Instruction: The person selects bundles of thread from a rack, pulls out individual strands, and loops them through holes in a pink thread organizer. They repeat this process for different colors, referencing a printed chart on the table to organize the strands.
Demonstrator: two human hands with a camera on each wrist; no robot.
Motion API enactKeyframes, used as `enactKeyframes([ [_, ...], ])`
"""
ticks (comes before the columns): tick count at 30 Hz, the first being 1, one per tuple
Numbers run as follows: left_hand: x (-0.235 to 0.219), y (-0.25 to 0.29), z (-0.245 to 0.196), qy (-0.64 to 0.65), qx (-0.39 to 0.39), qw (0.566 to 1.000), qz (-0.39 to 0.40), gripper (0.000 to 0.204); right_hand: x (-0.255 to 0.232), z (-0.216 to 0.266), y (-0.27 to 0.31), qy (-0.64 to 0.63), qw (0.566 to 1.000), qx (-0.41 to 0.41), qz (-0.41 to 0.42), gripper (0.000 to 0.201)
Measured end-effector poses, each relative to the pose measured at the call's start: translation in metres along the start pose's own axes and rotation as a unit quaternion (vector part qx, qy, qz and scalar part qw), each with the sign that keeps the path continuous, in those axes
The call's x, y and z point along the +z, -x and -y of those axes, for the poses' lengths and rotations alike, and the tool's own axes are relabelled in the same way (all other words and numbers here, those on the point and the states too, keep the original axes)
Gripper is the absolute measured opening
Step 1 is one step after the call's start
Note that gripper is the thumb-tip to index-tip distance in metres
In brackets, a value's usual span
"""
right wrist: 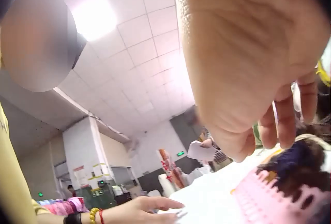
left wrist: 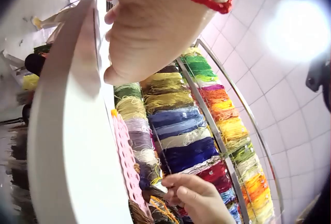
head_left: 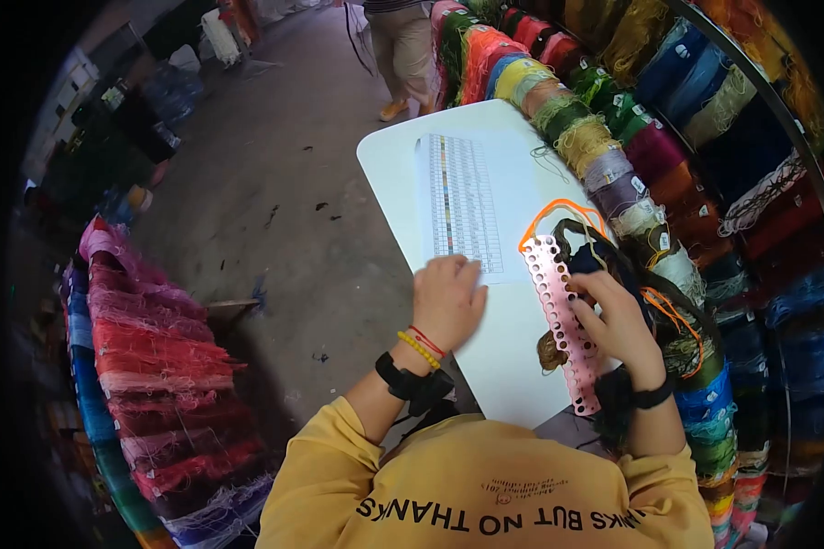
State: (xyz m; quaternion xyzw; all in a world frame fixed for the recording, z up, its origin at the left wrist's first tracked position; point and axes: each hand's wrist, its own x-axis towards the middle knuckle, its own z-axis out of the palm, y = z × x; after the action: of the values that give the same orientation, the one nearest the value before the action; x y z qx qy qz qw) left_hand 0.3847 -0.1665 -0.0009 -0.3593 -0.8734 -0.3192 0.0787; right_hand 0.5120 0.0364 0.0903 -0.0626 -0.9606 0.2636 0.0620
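Note:
A pink strip with rows of holes lies along the right side of the white table. Dark skeins of thread bunch beside it, and a brown tuft sticks out on its left. My right hand hovers over the strip with thumb and fingers apart; in the right wrist view its fingers hang loosely near the dark thread. Flat and relaxed, my left hand lies at the lower end of a printed chart, its fingertips overlapping the sheet's edge.
Orange cord loops at the strip's far end. Racks of coloured thread skeins line the table's right side. Another rack of red and pink skeins stands at left. A person's legs show beyond the table.

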Motion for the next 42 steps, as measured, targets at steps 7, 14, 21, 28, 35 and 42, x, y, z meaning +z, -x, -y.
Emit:
enactKeyframes([
  [7, 0.029, -0.007, -0.051, 0.100, -0.095, 0.981, 0.135, 0.041, 0.030, 0.001, -0.067, 0.079, 0.995, -0.035, 0.052, 0.035],
  [14, 0.024, -0.016, -0.018, -0.149, -0.053, 0.988, 0.002, 0.053, 0.046, -0.048, -0.009, 0.151, 0.979, -0.135, 0.031, 0.055],
  [21, 0.003, 0.056, -0.066, -0.155, -0.073, 0.982, 0.074, 0.050, 0.036, -0.096, 0.016, 0.143, 0.988, -0.056, -0.028, 0.053],
  [28, 0.005, 0.116, -0.127, -0.113, -0.070, 0.988, 0.083, 0.044, 0.016, -0.117, 0.032, 0.129, 0.988, -0.089, -0.003, 0.052],
  [35, 0.021, 0.136, -0.152, -0.100, -0.061, 0.991, 0.058, 0.039, 0.017, -0.123, 0.047, 0.056, 0.989, -0.133, 0.009, 0.046],
  [42, 0.021, 0.120, -0.169, -0.079, -0.053, 0.995, 0.030, 0.036, 0.007, -0.113, 0.056, 0.150, 0.976, -0.158, -0.015, 0.046],
])
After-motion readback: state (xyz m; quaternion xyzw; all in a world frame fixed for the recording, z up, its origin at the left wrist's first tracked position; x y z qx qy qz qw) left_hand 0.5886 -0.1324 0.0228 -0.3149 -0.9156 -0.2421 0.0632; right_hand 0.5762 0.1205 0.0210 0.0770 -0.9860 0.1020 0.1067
